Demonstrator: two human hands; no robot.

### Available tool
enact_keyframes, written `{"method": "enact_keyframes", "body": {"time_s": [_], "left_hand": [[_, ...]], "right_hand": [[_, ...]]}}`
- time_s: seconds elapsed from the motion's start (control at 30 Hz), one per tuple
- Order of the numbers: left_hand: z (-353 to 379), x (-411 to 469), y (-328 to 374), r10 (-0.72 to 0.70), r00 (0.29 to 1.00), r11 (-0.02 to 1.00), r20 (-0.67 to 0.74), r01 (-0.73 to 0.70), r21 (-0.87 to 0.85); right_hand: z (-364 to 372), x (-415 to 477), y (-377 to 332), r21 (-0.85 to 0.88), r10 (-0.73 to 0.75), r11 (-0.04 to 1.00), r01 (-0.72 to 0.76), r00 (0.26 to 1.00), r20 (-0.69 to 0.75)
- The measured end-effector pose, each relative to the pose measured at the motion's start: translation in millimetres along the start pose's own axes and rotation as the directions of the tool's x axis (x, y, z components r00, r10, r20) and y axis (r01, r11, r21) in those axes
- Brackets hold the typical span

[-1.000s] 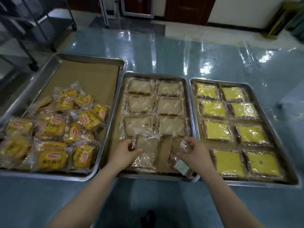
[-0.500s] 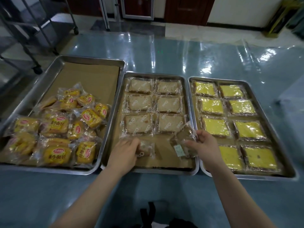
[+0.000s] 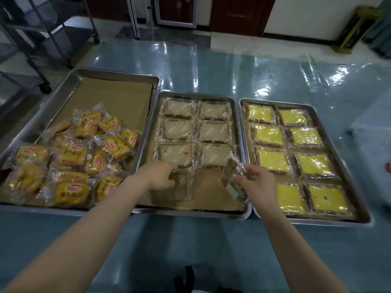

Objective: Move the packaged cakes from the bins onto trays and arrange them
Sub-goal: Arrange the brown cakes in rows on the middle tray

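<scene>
Three steel trays sit side by side on the table. The middle tray [image 3: 191, 213] holds several pale brown packaged cakes [image 3: 214, 132] in two neat columns. My left hand [image 3: 159, 176] grips a brown cake packet [image 3: 179, 187] lying on the tray's near left part. My right hand [image 3: 254, 182] holds a second brown cake packet [image 3: 231, 172] tilted up above the tray's near right part. The right tray [image 3: 330, 223] is filled with yellow packaged cakes [image 3: 267, 135] in two columns.
The left tray [image 3: 42, 115] has a loose heap of yellow-wrapped small breads [image 3: 73, 155] at its near end and bare brown paper behind. A glossy blue table [image 3: 211, 66] spreads around the trays. A wheeled metal rack [image 3: 31, 39] stands at the far left.
The left hand has set its packet flat on the tray's near left and still grips it. The right hand has lifted its packet and tipped it upright.
</scene>
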State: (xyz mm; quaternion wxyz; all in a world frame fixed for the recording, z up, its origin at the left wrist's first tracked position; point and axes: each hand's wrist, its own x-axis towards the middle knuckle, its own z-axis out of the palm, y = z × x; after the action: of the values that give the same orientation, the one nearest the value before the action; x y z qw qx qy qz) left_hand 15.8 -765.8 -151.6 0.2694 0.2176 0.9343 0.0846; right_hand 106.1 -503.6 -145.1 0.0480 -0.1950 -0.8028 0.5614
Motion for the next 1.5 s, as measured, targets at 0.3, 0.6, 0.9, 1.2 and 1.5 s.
{"method": "enact_keyframes", "body": {"time_s": [0.3,0.6,0.9,1.2,1.5], "left_hand": [[34.5,-25.3,75.9,-0.089,0.935,0.710,-0.343,-0.181,-0.680],[50.4,-30.3,80.2,-0.293,0.949,0.073,-0.113,-0.096,-0.993],[47.0,-42.2,66.0,-0.278,0.955,-0.097,-0.100,-0.132,-0.987],[66.5,-51.7,56.8,-0.300,0.950,0.028,-0.086,-0.081,-0.996],[65.2,-42.2,54.0,-0.278,0.960,0.000,-0.036,-0.038,-0.999]], "right_hand": [[25.6,-28.8,-12.4,-0.212,-0.152,0.967,0.144,0.988,-0.020],[35.6,-44.0,-2.7,0.131,-0.088,0.990,0.054,0.959,0.271],[22.7,-30.3,4.5,0.297,0.131,0.934,-0.199,0.963,0.235],[20.9,-35.0,11.1,0.346,0.122,0.927,-0.148,0.988,0.094],[11.3,-31.8,15.8,0.439,0.147,0.874,-0.207,0.975,0.167]]}}
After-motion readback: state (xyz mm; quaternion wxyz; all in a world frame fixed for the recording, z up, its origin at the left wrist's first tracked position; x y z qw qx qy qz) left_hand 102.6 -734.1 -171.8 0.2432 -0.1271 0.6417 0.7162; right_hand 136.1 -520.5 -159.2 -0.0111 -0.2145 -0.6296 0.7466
